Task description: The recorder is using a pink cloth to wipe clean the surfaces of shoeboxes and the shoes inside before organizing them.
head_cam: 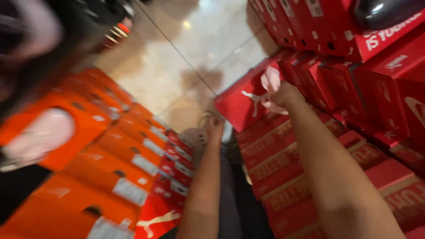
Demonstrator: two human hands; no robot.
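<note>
I see my right hand (285,94) clenched on pale tissue paper (271,84) at the red box (241,104) edge, my left hand (215,128) blurred, grip unclear, over the narrow floor (177,66) aisle between stacks.

Warm indoor light falls from overhead. A small bright glare spot sits on the glossy floor (195,57) toward 12 o'clock, with soft shadows below it near the centre. Motion blur smears nearly the whole frame, worst on the orange boxes (102,163) from 8 to 10 o'clock. The dark shape at 11 o'clock is unreadable. The red boxes (376,84) at 3 o'clock keep slightly firmer edges.
</note>
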